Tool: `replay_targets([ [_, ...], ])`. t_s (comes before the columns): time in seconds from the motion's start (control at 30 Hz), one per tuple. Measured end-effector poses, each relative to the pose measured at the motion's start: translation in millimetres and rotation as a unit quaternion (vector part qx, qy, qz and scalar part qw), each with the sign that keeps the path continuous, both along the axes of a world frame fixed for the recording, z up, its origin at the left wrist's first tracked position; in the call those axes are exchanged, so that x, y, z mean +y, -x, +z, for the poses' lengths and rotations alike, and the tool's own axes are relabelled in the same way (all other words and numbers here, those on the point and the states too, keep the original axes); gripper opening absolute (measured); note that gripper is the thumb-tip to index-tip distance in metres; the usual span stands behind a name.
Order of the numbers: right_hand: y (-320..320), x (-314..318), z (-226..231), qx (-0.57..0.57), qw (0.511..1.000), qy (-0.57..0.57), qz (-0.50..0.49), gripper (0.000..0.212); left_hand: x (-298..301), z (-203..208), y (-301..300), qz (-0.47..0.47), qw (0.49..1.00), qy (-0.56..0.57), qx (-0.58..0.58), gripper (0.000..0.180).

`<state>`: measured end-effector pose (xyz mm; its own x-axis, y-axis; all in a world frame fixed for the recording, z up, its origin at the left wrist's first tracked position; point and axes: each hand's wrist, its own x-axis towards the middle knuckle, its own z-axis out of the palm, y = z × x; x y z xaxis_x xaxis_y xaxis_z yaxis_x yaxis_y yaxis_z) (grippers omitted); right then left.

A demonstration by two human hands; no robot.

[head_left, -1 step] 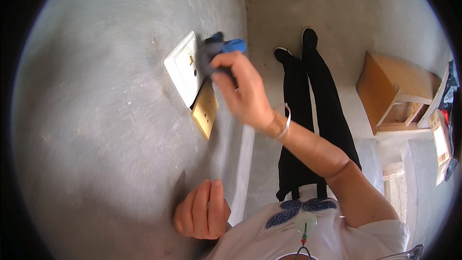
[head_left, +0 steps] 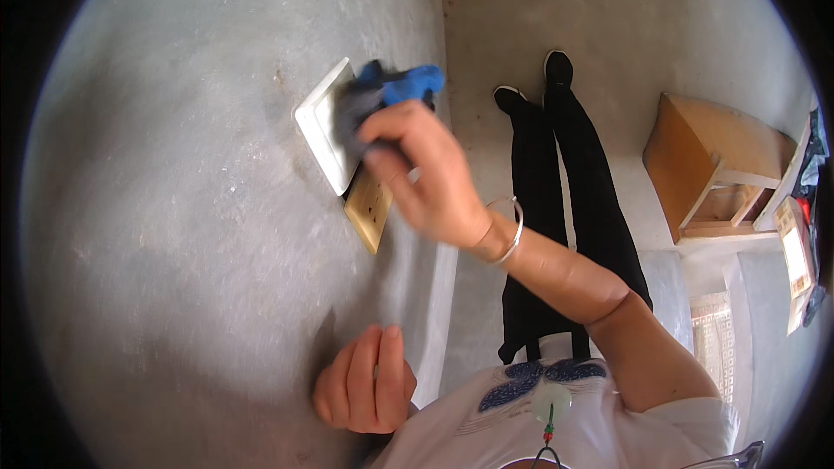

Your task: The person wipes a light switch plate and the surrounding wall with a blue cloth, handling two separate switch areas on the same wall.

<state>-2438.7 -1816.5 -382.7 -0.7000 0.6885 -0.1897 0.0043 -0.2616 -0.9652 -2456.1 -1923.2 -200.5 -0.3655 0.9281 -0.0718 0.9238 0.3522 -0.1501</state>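
A crumpled dark grey and blue cloth (head_left: 408, 85) is pinched in my right hand (head_left: 434, 178). It presses against the face of a white wall plate (head_left: 323, 135) and covers its right part; motion blurs the cloth and my fingertips. Directly below, a yellowish socket plate (head_left: 372, 213) with small holes sits on the grey wall, partly behind my right hand. Lower down, close to the wall, my left hand (head_left: 367, 379) is loosely closed with its fingers curled together, and nothing shows in it.
The grey wall (head_left: 191, 208) fills the left side and meets the floor (head_left: 608, 0) in a long edge. My legs in black trousers (head_left: 578, 200) stand to the right of it. A wooden cabinet (head_left: 721, 143) stands at the right, near a box (head_left: 795, 243) and dark bags.
My right hand has moved a little to the left with the cloth, which now hides the switch and round hole on the white plate. My left hand has stayed still.
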Motion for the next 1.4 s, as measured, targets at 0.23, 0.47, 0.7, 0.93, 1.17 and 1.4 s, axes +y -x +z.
replay_targets([
  [0.23, 38.8, 8.6, -42.6, -0.068, 0.989, 0.123, -0.051, 0.014, 7.7, -0.7, -6.8, 0.033, 0.999, 0.027, -0.012, 0.018],
  [0.47, 8.5, 2.8, -18.4, -0.026, 0.996, 0.066, -0.045, 0.014, 6.5, -0.4, -6.9, 0.041, 0.999, 0.027, -0.005, 0.018],
  [0.7, 35.9, 22.5, -16.2, -0.099, 0.98, 0.158, -0.066, 0.014, 11.3, -2.1, -5.2, 0.025, 1.0, 0.017, -0.007, 0.016],
  [0.93, 32.4, 27.8, -7.2, -0.123, 0.981, 0.145, -0.044, 0.013, 16.2, -2.3, -3.1, 0.015, 0.999, 0.034, -0.004, 0.017],
  [1.17, 25.0, 19.7, 7.2, -0.029, 0.995, 0.073, -0.06, 0.013, 9.2, -8.1, -7.9, 0.03, 0.999, 0.016, 0.006, 0.018],
  [1.4, 33.4, 28.6, -10.0, 0.021, 0.997, -0.028, -0.069, 0.014, 7.4, -7.7, -9.2, 0.033, 0.999, 0.033, -0.006, 0.017],
])
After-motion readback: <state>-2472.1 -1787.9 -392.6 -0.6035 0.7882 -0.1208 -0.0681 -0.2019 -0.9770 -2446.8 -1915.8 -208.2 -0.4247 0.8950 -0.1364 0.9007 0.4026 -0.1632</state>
